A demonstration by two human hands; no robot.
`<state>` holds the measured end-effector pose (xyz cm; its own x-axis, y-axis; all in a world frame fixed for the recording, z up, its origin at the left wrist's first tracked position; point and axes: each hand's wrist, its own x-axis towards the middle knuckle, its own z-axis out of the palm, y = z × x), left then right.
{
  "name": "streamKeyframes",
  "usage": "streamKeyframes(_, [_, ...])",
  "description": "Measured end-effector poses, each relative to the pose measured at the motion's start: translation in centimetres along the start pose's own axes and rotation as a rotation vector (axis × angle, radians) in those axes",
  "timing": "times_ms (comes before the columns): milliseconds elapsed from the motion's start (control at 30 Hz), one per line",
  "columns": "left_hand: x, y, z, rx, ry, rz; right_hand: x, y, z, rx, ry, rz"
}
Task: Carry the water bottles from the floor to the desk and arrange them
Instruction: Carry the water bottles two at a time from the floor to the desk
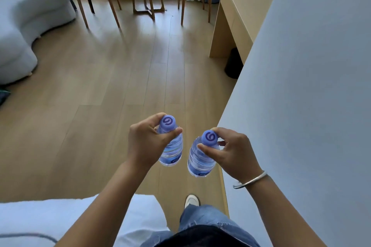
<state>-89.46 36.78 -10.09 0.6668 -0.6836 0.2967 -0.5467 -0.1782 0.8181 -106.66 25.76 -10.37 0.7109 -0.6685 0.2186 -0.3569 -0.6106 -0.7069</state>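
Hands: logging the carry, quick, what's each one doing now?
Left hand: grips the left bottle by its neck.
Right hand: pinches the right bottle below its cap.

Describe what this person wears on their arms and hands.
Both forearms are bare, with no sleeves in view, and neither the left hand nor the right hand wears a glove. The only thing worn is a plain silver bangle, open-ended, around the right wrist.

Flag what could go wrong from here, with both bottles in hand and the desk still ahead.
1. Each hand, left hand and right hand, pinches its bottle, left bottle and right bottle, just under the cap, so either hanging bottle could slip.
2. The bottles hang close together and may knock while walking.
3. The desk lies beyond the wall corner; the right bottle could clip it.
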Motion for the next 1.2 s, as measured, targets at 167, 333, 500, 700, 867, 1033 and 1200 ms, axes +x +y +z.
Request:
streamKeyframes(167, [10.4, -0.4, 3.3, -0.059, 0.011, -0.01, 9.9, 2.7, -1.0, -0.001, 0.01, -0.011])
streamKeyframes(333, [19.7, -1.9, 6.3, -0.094, -0.006, -0.021, 18.4, 5.3, -1.3, 0.033, 0.073, 0.021])
streamKeyframes(500, [29.9, -4.5, 9.2, -0.107, -0.055, 0.009, 28.0, 7.7, -0.3, 0.002, 0.12, 0.039])
streamKeyframes(700, [43.2, -7.0, 11.5, -0.116, -0.174, 0.058, 39.9, 9.7, 1.4, -0.004, 0.257, 0.146])
streamKeyframes(867, [53.2, -8.0, 13.2, -0.125, -0.242, 0.133, 48.3, 10.5, 1.4, -0.006, 0.374, 0.209])
streamKeyframes(1033, [61.1, -9.4, 15.7, -0.155, -0.267, 0.118, 54.9, 12.3, 0.9, -0.044, 0.443, 0.238])
streamKeyframes(1200, [67.6, -10.4, 19.9, -0.153, -0.31, 0.14, 60.9, 16.0, 0.0, -0.037, 0.511, 0.266])
